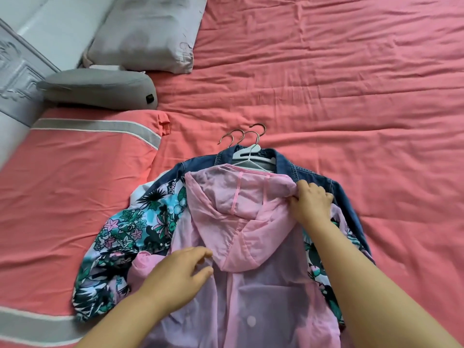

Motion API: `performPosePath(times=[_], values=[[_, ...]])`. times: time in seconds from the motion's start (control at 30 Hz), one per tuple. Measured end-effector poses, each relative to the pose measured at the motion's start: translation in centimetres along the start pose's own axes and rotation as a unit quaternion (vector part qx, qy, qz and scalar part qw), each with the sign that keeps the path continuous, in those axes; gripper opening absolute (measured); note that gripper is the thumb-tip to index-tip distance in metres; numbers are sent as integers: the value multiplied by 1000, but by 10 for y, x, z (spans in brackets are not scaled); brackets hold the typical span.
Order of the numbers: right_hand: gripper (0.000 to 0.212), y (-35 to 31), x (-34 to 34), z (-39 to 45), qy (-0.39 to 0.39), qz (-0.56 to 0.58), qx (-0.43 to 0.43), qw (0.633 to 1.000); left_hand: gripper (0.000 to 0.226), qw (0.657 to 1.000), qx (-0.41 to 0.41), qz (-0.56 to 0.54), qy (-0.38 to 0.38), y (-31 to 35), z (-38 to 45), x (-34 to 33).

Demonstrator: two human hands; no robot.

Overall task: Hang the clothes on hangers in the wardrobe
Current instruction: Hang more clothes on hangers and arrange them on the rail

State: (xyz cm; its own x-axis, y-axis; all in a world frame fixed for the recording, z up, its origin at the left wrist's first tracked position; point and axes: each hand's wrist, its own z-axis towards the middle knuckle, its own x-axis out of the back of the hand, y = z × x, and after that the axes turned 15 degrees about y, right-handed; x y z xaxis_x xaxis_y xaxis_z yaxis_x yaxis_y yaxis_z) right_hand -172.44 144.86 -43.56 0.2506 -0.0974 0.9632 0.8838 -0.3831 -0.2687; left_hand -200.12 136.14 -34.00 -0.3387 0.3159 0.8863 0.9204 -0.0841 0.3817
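A sheer pink hooded jacket (241,247) lies on top of a pile on the bed, over a floral shirt (130,229) and a blue denim jacket (326,179). Three white hangers (253,156) with metal hooks stick out at the pile's far end. My right hand (311,202) pinches the right edge of the pink hood. Over the jacket's left front, my left hand (180,275) hovers with loosely spread fingers and holds nothing.
The coral bedsheet (339,84) stretches across the view. A coral pillow with a grey stripe (82,156) lies at the left. A grey cushion (98,87) and a grey pillow (148,33) sit at the back left by the headboard (17,71).
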Motion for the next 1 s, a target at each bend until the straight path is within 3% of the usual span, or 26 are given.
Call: performPosePath(times=[0.07, 0.23, 0.33, 0.43, 0.53, 0.63, 0.77, 1.0], values=[[9, -2, 15, -9, 7, 88, -29, 996, 33, 1000, -8, 0, 10, 0, -3, 5], [27, -7, 80, -60, 23, 340, -106, 934, 40, 998, -30, -7, 54, 4, -9, 25], [17, -9, 122, -103, 47, 412, -109, 903, 64, 987, -25, -51, 153, 14, -14, 49], [8, -15, 157, -151, 59, 471, -118, 872, 86, 954, -50, -90, 280, 23, -14, 77], [28, -23, 186, -194, 76, 464, -114, 875, 89, 940, -125, -46, 314, 28, -22, 105], [28, -33, 214, -229, 160, 407, -91, 895, 82, 948, -163, -80, 262, 31, -43, 133], [28, -59, 259, -283, 246, 284, -58, 925, 62, 935, -204, -136, 255, 25, -78, 163], [24, -142, 341, -429, 365, 184, -85, 909, 63, 841, -357, -321, 249, 23, -152, 219]])
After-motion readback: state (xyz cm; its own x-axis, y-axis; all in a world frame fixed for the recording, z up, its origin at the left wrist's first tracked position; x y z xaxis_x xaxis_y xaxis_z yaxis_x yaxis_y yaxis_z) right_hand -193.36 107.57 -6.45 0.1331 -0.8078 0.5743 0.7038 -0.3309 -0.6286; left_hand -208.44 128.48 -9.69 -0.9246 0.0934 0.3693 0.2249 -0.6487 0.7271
